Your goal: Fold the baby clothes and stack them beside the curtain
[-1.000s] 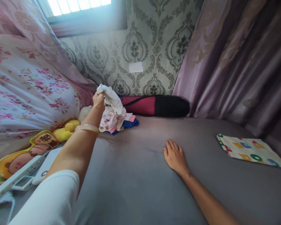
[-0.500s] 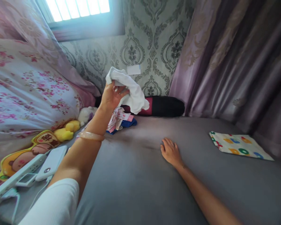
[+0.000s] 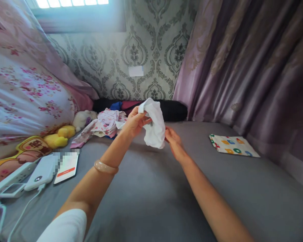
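Note:
A crumpled white cloth garment (image 3: 154,126) hangs in the air above the middle of the bed. My left hand (image 3: 137,121), with a pale bangle on the forearm, is closed on its upper left edge. At its right edge is my right hand (image 3: 173,139), fingers bent against the fabric and fingertips partly hidden. Behind my left hand lies a heap of printed baby clothes (image 3: 106,122), pink and white with some blue. The folds hide what kind of garment the white one is.
A folded, colourfully printed cloth (image 3: 234,145) lies on the grey sheet (image 3: 151,195) at right. Along the left are a phone (image 3: 67,168), a white power bank (image 3: 40,173), a power strip (image 3: 13,179) and plush toys (image 3: 56,137). A black and maroon roll (image 3: 171,110) lies by the wall.
My left hand has brought the white garment lower and nearer. My right hand has left the sheet and come up to the garment's right edge. The view has shifted, showing the phone.

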Tool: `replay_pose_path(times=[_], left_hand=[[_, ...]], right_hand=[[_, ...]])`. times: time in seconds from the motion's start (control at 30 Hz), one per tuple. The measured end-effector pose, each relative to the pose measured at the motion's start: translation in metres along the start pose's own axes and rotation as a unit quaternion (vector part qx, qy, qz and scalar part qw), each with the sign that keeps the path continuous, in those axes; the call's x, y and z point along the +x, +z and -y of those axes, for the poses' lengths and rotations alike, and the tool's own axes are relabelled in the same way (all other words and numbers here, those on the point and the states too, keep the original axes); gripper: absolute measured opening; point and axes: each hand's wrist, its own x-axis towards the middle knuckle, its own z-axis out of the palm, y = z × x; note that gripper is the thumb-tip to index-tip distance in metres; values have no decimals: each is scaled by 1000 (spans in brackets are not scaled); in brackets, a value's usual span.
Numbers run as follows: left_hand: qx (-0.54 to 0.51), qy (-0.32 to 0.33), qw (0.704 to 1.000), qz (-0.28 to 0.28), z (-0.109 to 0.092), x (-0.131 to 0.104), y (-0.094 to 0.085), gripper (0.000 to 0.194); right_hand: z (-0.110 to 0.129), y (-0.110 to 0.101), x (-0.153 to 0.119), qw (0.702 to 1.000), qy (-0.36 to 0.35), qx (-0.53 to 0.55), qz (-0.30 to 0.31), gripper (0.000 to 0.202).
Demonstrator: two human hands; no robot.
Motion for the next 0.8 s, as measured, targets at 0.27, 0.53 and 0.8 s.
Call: replay_pose_path(times=[0.27, 0.53, 0.8], left_hand=[[244, 34, 969, 27, 11, -26, 12, 25], [259, -19, 960, 108, 23, -35, 5, 31], [360, -41, 898, 250, 29, -54, 8, 37]], right_hand=[[22, -14, -2, 992, 28, 79, -91, 39], [59, -46, 6, 990, -49, 35, -128, 36], [81, -49, 5, 986, -73, -72, -134, 34]])
